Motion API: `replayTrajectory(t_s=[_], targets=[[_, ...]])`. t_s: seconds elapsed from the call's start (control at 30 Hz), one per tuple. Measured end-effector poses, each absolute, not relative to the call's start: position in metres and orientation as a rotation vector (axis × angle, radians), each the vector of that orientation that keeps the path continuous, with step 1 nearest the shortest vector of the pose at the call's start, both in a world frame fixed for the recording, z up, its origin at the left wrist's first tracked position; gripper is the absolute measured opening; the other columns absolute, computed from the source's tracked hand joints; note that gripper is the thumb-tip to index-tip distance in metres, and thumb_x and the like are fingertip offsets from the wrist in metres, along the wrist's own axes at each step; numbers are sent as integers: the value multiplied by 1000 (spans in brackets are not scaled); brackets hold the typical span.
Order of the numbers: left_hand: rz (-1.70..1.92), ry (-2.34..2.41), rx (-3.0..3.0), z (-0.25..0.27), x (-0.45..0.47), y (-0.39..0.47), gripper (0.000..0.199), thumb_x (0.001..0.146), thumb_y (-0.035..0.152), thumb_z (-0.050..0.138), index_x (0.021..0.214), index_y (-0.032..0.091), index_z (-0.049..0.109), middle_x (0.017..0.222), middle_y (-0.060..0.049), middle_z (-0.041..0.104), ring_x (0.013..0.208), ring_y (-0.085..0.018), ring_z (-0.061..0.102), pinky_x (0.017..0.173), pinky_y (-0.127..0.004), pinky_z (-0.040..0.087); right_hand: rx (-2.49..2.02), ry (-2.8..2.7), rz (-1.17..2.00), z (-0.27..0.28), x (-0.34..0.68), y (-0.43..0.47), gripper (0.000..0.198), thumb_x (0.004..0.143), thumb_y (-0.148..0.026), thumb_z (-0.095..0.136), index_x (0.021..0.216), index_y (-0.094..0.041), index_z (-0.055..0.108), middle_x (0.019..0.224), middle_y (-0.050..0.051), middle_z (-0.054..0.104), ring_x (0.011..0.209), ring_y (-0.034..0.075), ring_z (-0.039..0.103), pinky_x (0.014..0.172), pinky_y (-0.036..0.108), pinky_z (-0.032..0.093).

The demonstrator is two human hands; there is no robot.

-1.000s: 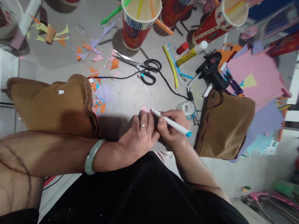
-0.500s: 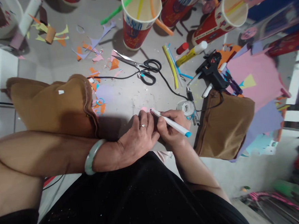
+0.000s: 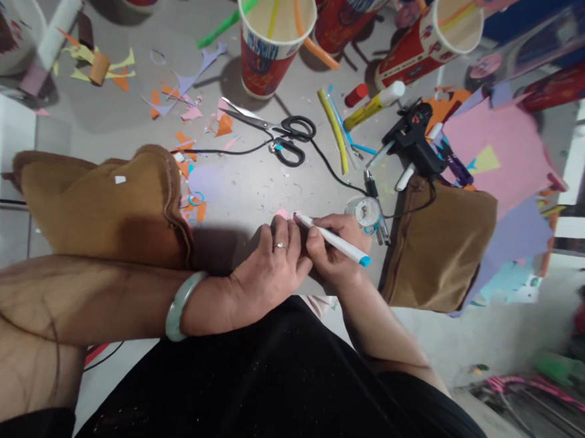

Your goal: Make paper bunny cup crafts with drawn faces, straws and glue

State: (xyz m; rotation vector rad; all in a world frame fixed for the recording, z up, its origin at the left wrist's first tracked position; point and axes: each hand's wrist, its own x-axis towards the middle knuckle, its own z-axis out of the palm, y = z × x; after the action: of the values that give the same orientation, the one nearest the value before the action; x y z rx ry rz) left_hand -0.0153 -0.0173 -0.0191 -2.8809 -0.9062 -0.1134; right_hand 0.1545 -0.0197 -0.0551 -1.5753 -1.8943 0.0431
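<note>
My right hand [image 3: 342, 245] is closed round a white marker [image 3: 338, 241] with a blue end. The marker's tip rests at a small piece of pink paper [image 3: 282, 214] by my left fingertips. My left hand [image 3: 270, 267], with a ring and a pale green bangle [image 3: 184, 306], bends its fingers down over the paper and holds it against the table. Most of the paper is hidden under the fingers. A clear tape roll [image 3: 365, 212] lies just right of my right hand.
Black scissors [image 3: 287, 136] lie ahead of my hands, among paper scraps. Red paper cups [image 3: 267, 64] stand at the back. A black glue gun [image 3: 417, 137] and its cord are on the right. Brown pouches [image 3: 106, 205] flank both sides, with coloured paper sheets [image 3: 482, 139] at far right.
The marker's blue end has shifted very slightly left in my right hand. My left hand stays in place, and the things on the table have not moved.
</note>
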Motion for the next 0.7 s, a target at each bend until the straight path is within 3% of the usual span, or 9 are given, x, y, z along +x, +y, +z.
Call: replayTrajectory(t_s=[0.47,0.7], targets=[[-72,-929,-2940,-17,-15,-17,41,100,8,50,138,1,63,131,-31,69,121,-41,70,91,-48,58,-1619,-1893,5,-56,156,-21,20,96,-40,56,88,-23,63,70,-1,71,52,12,64,48,25,49],[-96,-915,-2889,-17,-15,-17,38,100,9,49,134,1,65,129,-30,71,119,-40,71,90,-46,59,-1570,-1896,74,-54,155,-20,12,94,-34,58,90,-23,62,74,-1,73,55,12,67,50,24,52]])
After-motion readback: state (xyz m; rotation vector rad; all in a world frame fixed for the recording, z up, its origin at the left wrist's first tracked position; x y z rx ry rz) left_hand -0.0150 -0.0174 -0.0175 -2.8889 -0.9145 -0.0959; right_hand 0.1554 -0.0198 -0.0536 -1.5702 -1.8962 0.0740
